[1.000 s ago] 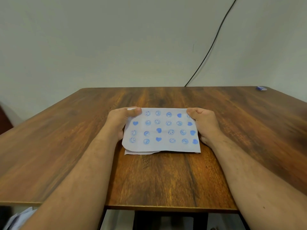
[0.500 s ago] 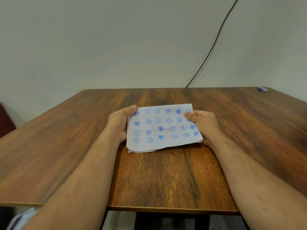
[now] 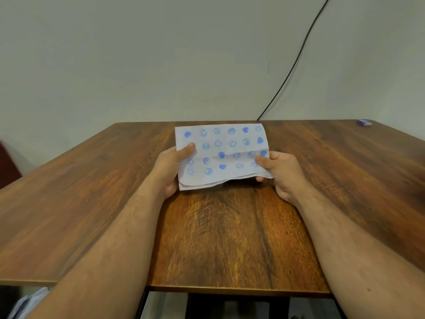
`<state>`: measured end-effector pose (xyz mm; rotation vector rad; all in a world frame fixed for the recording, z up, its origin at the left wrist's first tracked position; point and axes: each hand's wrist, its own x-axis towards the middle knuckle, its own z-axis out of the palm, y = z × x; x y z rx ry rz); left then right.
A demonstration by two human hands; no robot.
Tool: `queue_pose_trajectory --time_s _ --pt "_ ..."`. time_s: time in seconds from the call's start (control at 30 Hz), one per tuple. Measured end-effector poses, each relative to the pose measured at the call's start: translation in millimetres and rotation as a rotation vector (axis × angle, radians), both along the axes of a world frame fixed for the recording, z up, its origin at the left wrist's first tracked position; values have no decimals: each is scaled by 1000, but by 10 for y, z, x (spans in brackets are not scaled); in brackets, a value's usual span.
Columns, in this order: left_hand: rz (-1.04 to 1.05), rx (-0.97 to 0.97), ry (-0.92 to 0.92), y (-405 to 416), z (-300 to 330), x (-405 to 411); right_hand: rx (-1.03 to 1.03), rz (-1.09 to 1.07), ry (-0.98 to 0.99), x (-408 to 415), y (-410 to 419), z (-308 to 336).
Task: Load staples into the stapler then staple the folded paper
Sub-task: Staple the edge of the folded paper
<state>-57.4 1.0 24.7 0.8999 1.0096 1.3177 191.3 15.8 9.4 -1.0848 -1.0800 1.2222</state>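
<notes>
A person holds a folded white sheet of paper printed with blue smiley faces and hearts [image 3: 226, 153] up off a dark brown wood-grain table [image 3: 96, 194], tilted so that its printed face looks toward the camera and its far edge stands higher than the near one. The left hand [image 3: 171, 168] pinches the sheet's left edge, thumb pressed on the printed face and the other fingers hidden behind it. The right hand [image 3: 279, 172] pinches the right edge the same way, thumb on the front near the lower corner and fingers curled beneath. The paper's near edge shows loose layers that sag slightly apart between the two hands, and a faint horizontal crease crosses its middle. Both bare forearms reach in from the near side of the table. A small blue flat object [image 3: 364, 122] lies at the far right corner of the table, well apart from the paper. A thin black cable [image 3: 296, 63] runs down the pale wall [image 3: 138, 61] behind the table.
</notes>
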Motion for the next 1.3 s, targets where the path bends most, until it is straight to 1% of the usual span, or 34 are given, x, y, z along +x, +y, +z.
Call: queue_pose_trajectory --time_s 0.03,0.1,0.23,0.3,0.4,0.43,0.5,0.57,0.63,0.7,0.8,0.87,1.03,1.13,1.2,1.3 --pt "-21 -4 41 -3 -4 17 -6 -8 8 11 -4 5" --pt "8 11 97 8 -9 43 -13 -1 9 19 -10 15" --pt "179 36 37 66 -14 7 -32 -15 -3 2 -9 29" --pt "222 57 37 81 -23 4 -39 -55 16 8 -5 26" --pt "197 124 75 76 -38 41 -25 -86 112 27 11 11" --pt "182 143 92 71 -49 43 -19 -90 117 29 11 5" --pt "134 162 137 61 -56 29 -6 -90 59 30 19 -12" --pt "87 126 176 32 -44 22 -5 -94 -21 35 45 -40" --pt "96 94 174 22 -37 33 2 -107 -81 36 58 -51" --pt "144 88 140 36 -30 36 27 -117 -136 22 54 -58" --pt "195 123 33 81 -42 13 75 -121 -225 -13 16 -53" --pt "232 128 11 87 -45 9 129 -144 -359 -29 -24 -41" --pt "251 105 -37 78 -71 42 383 -206 -873 -114 -98 -70" --pt "233 85 -55 71 -73 48 475 -130 -1154 -175 -98 -86" --pt "232 86 -66 73 -79 55 492 -80 -1296 -201 -93 -84" --pt "200 128 -88 86 -89 69 452 -39 -1399 -235 -80 -91"
